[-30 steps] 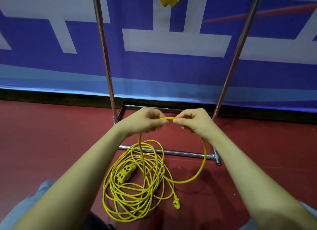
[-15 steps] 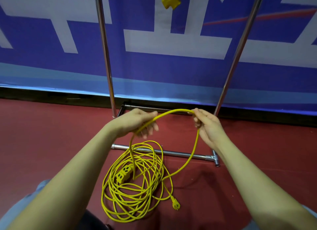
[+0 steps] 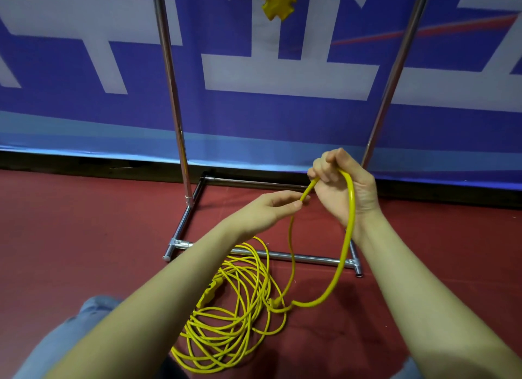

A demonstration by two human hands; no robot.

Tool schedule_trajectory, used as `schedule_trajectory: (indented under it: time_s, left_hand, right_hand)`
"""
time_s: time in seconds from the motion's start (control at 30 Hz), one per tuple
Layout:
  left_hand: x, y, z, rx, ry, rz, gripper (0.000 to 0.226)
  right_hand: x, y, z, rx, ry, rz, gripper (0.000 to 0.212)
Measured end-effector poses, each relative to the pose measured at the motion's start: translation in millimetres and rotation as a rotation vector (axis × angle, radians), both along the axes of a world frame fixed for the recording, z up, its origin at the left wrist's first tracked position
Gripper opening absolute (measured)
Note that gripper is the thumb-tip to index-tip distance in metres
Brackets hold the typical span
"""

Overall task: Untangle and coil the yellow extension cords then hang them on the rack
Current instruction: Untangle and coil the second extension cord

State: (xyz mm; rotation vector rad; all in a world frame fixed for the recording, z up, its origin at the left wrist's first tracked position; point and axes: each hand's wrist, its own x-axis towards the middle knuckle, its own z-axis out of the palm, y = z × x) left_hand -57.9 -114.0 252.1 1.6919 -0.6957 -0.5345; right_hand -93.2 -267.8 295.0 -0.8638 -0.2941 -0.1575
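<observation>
Yellow extension cord (image 3: 349,209), limp and light: my right hand (image 3: 343,189) clenches its first loop, my left hand (image 3: 271,206) pinches the strand just beside; the tangle (image 3: 226,322) lies below, so I regrip close by.

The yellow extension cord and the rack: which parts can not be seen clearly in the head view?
- Rack: its top bar is cut off by the upper edge.
- Hanging yellow cord: mostly above the frame.
- Socket block in the floor pile: partly hidden by the left forearm.
- Cord inside the right hand: covered by the fingers.
</observation>
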Motion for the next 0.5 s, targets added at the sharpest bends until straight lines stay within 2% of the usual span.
schedule_trajectory:
  time_s: [0.1, 0.2, 0.27, 0.33, 0.43, 0.5]
  left_hand:
    - [2, -8, -2, -0.063, -0.022, 0.041, 0.012]
    - [9, -4, 2, -0.147, 0.035, 0.173, 0.019]
    - [15, 4, 6, -0.175, 0.051, 0.252, 0.021]
    - [20, 11, 12, -0.194, 0.029, 0.305, 0.021]
    - [24, 17, 16, -0.211, 0.033, 0.34, 0.019]
    - [24, 20, 17, -0.201, 0.042, 0.33, 0.018]
  right_hand:
    - [3, -3, -3, 0.033, 0.016, 0.025, 0.026]
    - [8, -9, -8, -0.06, 0.056, 0.005, 0.033]
    - [10, -14, -10, -0.212, 0.117, -0.003, 0.037]
    - [9, -17, -13, -0.43, 0.195, -0.021, 0.028]
    - [6, -8, -16, -0.827, 0.275, -0.184, 0.014]
    - [5, -3, -17, -0.889, 0.27, -0.291, 0.016]
